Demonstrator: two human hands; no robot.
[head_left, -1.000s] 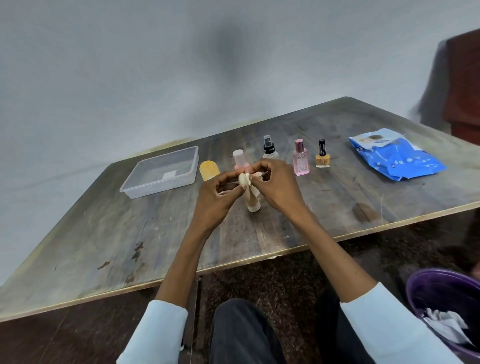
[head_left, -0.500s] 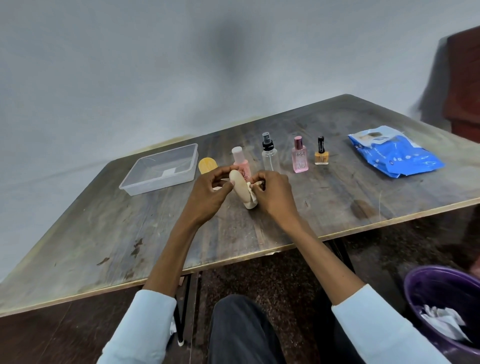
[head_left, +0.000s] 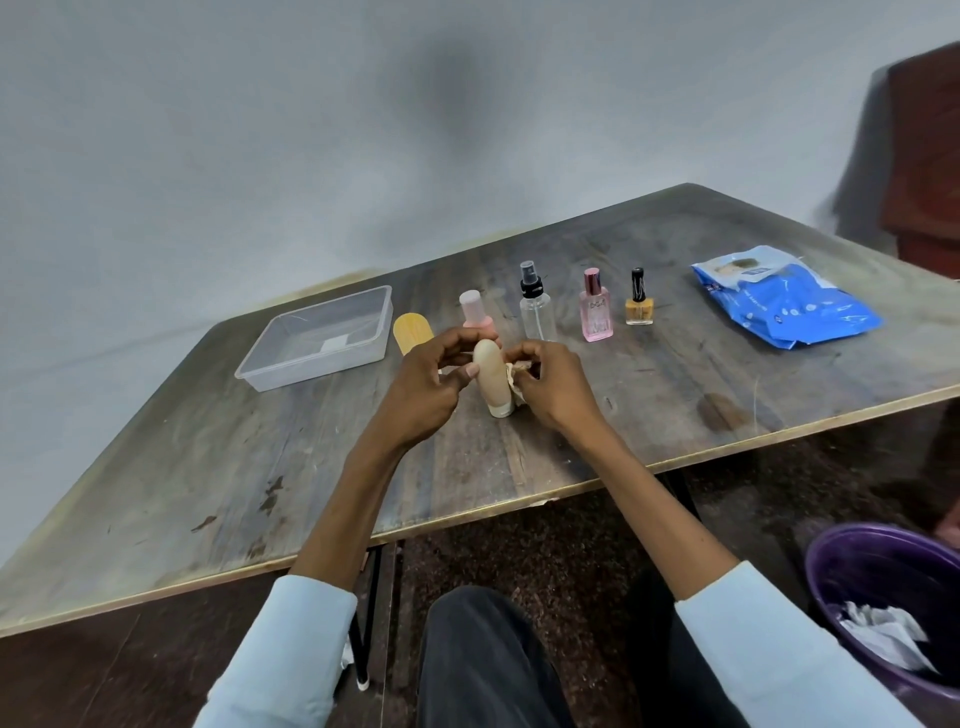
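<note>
Lowered since a second ago, both hands sit over the worn grey wooden table (head_left: 649, 415), just in front of the clear black-capped spray bottle (head_left: 536, 306). There the left hand (head_left: 423, 395) grips the beige plastic tube (head_left: 492, 382), which stands cap-down before that bottle. The right hand (head_left: 558, 389) pinches a small crumpled beige wipe (head_left: 515, 374) against it.

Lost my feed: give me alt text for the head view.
Left hand holds a beige tube cap-down over a wooden table while the right hand pinches a small wipe against it. Behind stands a row of bottles, with a clear tray left of it and a blue pack right.
</note>
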